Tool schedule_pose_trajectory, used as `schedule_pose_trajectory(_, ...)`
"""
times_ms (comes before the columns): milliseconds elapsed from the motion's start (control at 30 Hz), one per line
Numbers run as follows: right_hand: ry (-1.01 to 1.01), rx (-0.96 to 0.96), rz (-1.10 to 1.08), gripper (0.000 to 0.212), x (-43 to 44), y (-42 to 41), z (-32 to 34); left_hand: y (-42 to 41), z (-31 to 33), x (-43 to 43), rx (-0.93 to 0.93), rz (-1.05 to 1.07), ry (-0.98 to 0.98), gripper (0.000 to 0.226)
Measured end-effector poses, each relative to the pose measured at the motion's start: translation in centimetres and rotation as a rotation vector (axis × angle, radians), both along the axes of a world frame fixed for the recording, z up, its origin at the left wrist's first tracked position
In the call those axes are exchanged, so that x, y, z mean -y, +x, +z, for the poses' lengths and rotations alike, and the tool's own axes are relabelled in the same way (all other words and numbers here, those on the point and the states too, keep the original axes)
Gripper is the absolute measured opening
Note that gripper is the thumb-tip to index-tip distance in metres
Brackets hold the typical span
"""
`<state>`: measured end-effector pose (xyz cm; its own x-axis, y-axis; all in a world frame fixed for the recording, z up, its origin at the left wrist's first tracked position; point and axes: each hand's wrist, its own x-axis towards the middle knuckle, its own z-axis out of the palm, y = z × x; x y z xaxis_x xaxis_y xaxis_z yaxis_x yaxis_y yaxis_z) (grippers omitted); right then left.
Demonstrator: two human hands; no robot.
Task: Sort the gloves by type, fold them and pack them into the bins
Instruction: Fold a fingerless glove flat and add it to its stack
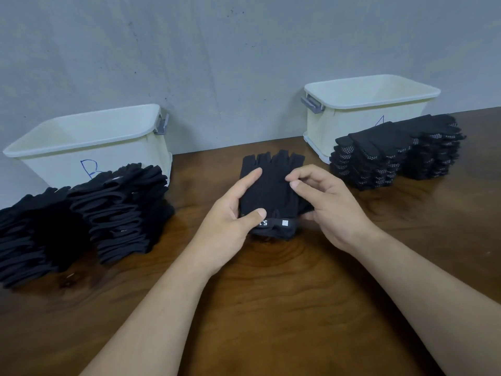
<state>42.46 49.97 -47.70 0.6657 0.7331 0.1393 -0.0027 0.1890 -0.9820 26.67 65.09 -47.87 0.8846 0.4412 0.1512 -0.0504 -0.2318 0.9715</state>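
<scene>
- A pale bin (54, 164) marked B is standing at the left rear of the surface (271, 280), with a pile of black gloves (81, 213) lying before it.
- The left hand (233, 213) is grasping a fingerless glove (271, 185) at the middle, its thumb pressing on the cuff.
- The right hand (325, 202) is grasping the glove's right edge with curled fingers.
- A stack of dotted gloves (393, 153) is sitting before a second bin (360, 118).

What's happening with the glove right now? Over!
Left hand grips fingerless glove, thumb by cuff. Right hand holds its other side. Plain stack fronts bin B, dotted stack fronts bin A.
</scene>
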Motion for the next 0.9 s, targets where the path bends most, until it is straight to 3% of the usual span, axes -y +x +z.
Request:
schedule_pose_trajectory(167, -0.048, -0.017, 0.218, 0.041, 1.0, 0.2, 0.2, -0.6, 0.5, -0.4, -0.048, -0.036, 0.027, 0.078)
schedule_pose_trajectory(533, -0.076, 0.044, 0.208, 0.076, 1.4, -1.3, 0.8, -2.5, 2.7, 0.4, -0.095, -0.057, 0.092, 0.095)
schedule_pose_trajectory(900, -0.134, 0.203, 0.334, 0.079, -4.8, -9.0, 9.5, -12.4, 11.2, -3.3, -0.029, 0.092, 0.098, 0.099)
